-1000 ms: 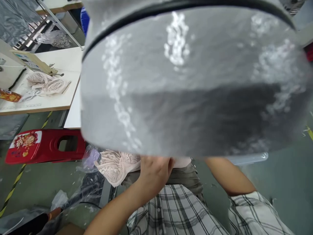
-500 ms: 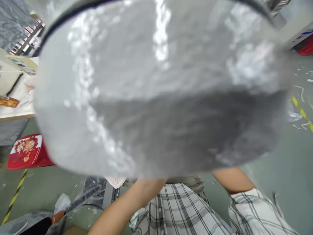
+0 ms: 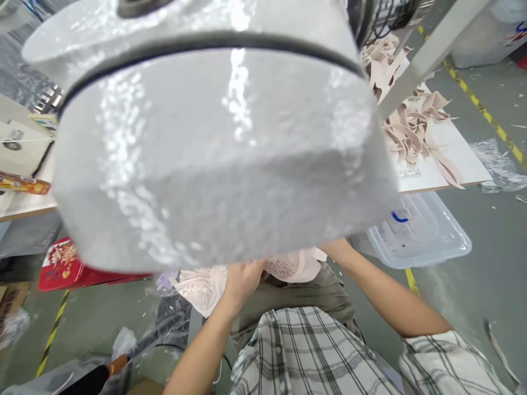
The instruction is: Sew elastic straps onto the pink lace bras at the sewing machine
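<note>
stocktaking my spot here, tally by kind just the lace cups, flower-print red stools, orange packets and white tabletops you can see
Lace cups: 2
Flower-print red stool: 1
Orange packet: 1
White tabletops: 2
Total: 6

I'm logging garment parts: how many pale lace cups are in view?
2: one lace cup left of the left hand, another lace cup to its right. The grey machine blocks much of the view, so more may be hidden.
</note>
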A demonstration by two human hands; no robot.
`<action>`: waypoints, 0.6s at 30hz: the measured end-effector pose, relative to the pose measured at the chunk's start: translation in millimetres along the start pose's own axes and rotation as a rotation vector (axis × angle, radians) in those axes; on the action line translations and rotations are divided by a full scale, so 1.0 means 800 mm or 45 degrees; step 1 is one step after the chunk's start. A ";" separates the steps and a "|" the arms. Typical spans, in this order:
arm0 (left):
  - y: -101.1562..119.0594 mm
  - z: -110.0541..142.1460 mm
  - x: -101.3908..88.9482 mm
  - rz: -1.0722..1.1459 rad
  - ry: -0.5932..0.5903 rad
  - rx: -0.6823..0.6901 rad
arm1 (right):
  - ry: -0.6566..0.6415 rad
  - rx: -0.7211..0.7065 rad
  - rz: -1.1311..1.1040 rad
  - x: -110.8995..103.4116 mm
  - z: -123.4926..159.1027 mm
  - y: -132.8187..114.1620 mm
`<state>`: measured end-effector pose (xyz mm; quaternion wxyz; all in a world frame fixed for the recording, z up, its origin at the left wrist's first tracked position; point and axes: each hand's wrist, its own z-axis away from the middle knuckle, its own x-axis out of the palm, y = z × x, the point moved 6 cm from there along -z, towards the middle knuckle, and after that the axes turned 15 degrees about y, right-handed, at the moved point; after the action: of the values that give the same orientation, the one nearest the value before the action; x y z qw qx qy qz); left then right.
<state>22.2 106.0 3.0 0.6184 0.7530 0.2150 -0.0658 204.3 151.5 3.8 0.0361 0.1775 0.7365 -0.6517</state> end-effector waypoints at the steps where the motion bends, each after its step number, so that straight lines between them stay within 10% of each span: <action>1: -0.001 -0.001 -0.001 0.044 0.019 -0.045 | 0.024 -0.003 -0.019 -0.002 0.002 0.000; 18: 0.015 0.001 -0.007 0.059 0.158 -0.046 | 0.073 0.033 -0.246 -0.008 0.019 -0.005</action>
<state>22.0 102.1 15.4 0.6187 0.7491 0.2367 -0.0007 206.2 134.7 7.1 -0.0505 0.1247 0.7425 -0.6562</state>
